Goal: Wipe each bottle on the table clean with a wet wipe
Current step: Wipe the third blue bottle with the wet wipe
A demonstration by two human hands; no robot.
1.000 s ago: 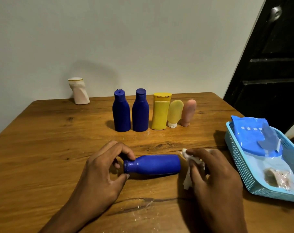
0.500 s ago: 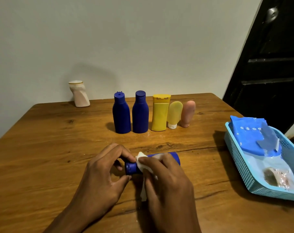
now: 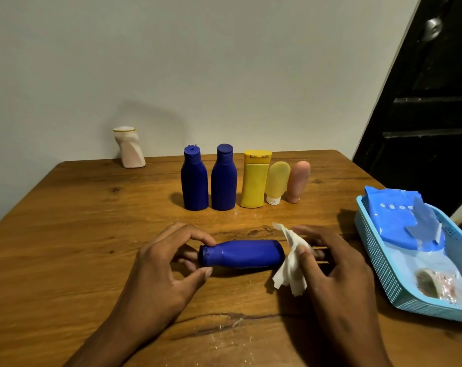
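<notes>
A light blue perforated plastic basket (image 3: 378, 263) is being kept just to the outer side of the right hand (image 3: 338, 276), and it is being filled by a blue wet-wipe pack (image 3: 391, 221) with its flap lifted at the far end, while a crumpled clear wrapper (image 3: 436, 283) is being held at the near end. A dark blue bottle (image 3: 241, 254) is being kept on its side on the wooden table (image 3: 66, 247) between the two hands, its long axis being laid across from one hand to the other: the cap end is being pointed toward the left hand (image 3: 161, 263) and the flat base toward the right hand. The cap end is being pinched between the curled thumb and fingers of the left hand. A white wet wipe (image 3: 290, 263) is being pinched by the thumb and fingers of the right hand just off the bottle's base; whether the wipe is touching the base cannot be told. Beyond the hands, a row is being formed upright by two dark blue bottles (image 3: 194, 181) (image 3: 223, 180), a yellow bottle (image 3: 255, 181), a pale yellow tube (image 3: 277, 182) and a pink tube (image 3: 298, 181), both tubes being stood on their caps. Farther off, beyond the left hand and near the wall, a white twisted bottle (image 3: 129, 148) is being stood alone.
</notes>
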